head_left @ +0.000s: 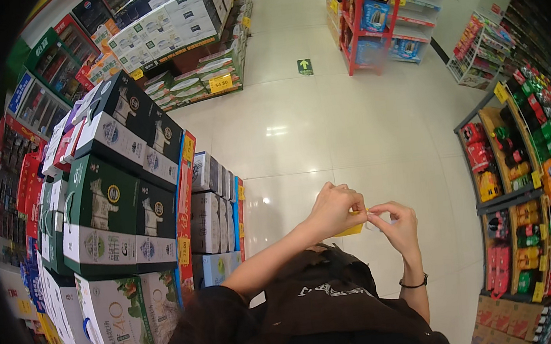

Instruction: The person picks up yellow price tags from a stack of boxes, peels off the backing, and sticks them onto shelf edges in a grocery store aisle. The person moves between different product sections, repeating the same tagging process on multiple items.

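Note:
My left hand [341,206] pinches a small yellow card [352,231] between thumb and forefinger, in front of my dark top. Most of the card hangs below those fingers, and its upper part is covered by them. My right hand [397,224] meets the left at the card's right corner. Its thumb and forefinger are pressed together on a thin pale strip [372,226], perhaps clear film or tape. Whether the strip is stuck to the card cannot be made out. A dark band circles my right wrist.
Stacked gift cartons [105,213] rise close on my left, edged by price tags. Drink shelves [507,199] stand to the right. Ahead, a red rack [348,40] and a carton display [177,27] flank the tiled aisle [295,120], with a green arrow sticker [304,67] on its floor.

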Demonstrator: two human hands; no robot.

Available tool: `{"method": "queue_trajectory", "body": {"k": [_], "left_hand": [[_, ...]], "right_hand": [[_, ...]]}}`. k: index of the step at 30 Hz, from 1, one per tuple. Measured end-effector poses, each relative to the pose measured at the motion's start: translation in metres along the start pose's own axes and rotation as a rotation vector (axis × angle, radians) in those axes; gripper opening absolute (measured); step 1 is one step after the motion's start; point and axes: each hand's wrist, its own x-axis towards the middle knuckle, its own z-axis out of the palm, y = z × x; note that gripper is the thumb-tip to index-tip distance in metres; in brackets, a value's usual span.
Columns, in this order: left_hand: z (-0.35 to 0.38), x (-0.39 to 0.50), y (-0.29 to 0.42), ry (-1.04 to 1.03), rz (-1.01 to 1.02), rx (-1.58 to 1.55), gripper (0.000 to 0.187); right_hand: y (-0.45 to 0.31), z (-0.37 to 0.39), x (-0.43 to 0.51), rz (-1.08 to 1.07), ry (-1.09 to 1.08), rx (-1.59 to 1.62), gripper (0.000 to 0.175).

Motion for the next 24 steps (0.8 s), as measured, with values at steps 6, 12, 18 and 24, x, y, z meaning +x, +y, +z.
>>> {"method": "queue_trajectory", "body": {"k": [6, 12, 18, 24], "left_hand": [[0.03, 0.092, -0.034, -0.081, 0.098, 0.083, 0.01], [0.079, 0.198, -0.055, -0.159, 0.086, 0.141, 0.017], [0.129, 0.318, -0.061, -0.182, 0.035, 0.215, 0.016], [0.162, 0.448, -0.044, -0.068, -0.367, -0.204, 0.018]], "right_hand": [[0.041, -0.022, 0.054, 0.249, 0.038, 0.027, 0.015], [0.102, -0.065, 0.133, 0.141, 0.16, -0.138, 0.007], [0.173, -0.135, 0.24, -0.106, 0.193, -0.336, 0.01], [0.219, -0.217, 0.336, -0.197, 0.246, -0.269, 0.008]]}}
